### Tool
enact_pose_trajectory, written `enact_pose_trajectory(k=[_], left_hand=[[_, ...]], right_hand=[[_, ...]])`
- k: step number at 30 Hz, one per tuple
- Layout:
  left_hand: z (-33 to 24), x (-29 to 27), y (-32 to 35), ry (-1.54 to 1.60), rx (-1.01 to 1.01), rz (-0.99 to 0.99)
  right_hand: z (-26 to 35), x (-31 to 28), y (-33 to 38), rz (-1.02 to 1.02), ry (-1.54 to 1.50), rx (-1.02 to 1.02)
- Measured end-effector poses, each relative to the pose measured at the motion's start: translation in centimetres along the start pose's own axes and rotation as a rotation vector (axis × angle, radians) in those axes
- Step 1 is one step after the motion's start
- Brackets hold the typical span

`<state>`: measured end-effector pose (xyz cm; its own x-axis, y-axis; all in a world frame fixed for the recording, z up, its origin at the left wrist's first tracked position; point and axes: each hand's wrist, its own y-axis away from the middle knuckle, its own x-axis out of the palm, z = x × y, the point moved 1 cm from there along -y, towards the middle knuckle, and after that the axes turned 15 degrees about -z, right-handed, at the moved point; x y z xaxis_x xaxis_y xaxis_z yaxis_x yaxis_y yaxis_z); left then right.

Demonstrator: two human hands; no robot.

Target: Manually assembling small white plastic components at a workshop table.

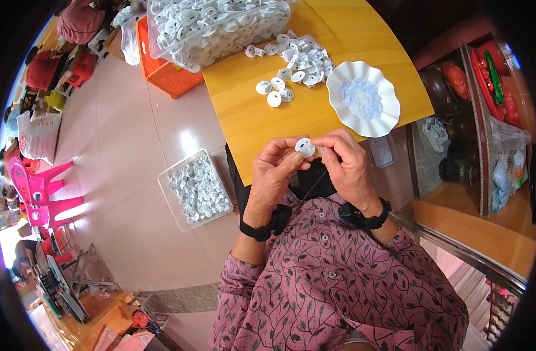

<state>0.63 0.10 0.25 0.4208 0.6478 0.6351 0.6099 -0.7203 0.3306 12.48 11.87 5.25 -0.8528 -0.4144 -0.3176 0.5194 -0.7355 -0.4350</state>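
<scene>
Over the table's near edge, my left hand (272, 169) grips a round white plastic cap (304, 146) with dark slots, its face turned up. My right hand (348, 167) is closed in a pinch at the cap's right edge; whatever its fingertips hold is too small to make out. Beyond my right hand stands a white wavy-rimmed dish (390, 117) with many small translucent bluish pieces (361, 96) in it. A loose heap of similar white caps (306, 58) lies farther off on the yellow table (238, 123), with several caps (275, 92) spread out nearer to me.
A large clear bin (221, 38) full of caps stands at the table's far left, beside an orange crate (168, 76). On the floor to my left is another clear bin (183, 216) of white parts. A pink stool (42, 193) lies farther left; shelves (484, 193) stand at right.
</scene>
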Motion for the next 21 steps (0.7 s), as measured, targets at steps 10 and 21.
enact_pose_trajectory(k=[10,21], left_hand=[[0.52,-0.82,0.08,0.124,-0.002,0.021],[0.27,-0.79,0.23,0.137,0.027,0.038]], right_hand=[[0.69,0.21,0.06,0.046,0.029,0.010],[0.67,0.45,0.39,0.056,-0.011,0.072]])
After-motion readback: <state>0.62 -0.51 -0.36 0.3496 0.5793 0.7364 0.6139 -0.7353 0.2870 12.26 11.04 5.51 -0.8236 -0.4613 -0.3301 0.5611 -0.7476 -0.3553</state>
